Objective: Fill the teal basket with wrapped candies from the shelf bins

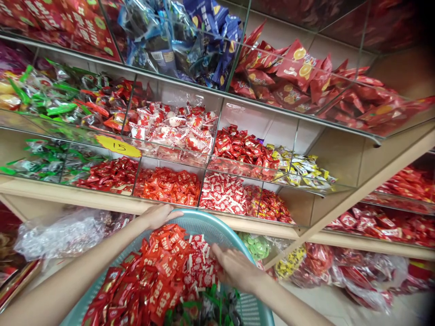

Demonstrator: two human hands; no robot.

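Observation:
A teal plastic basket (246,253) holds red packets (166,262), red-and-white wrapped candies (200,260) and green-and-dark wrapped candies (207,308). My left hand (161,217) rests on the basket's far rim, its fingers closed over the edge. Inside the basket at the right, my right hand (234,267) is curled against the red-and-white candies; its fingertips are hidden, and what it may hold cannot be made out.
Beyond the basket stand wooden shelves (112,199) with clear-walled compartments of wrapped sweets. A yellow tag (117,146) reads 15. Clear plastic bags (61,231) lie below at the left, and bagged sweets (367,271) at the lower right.

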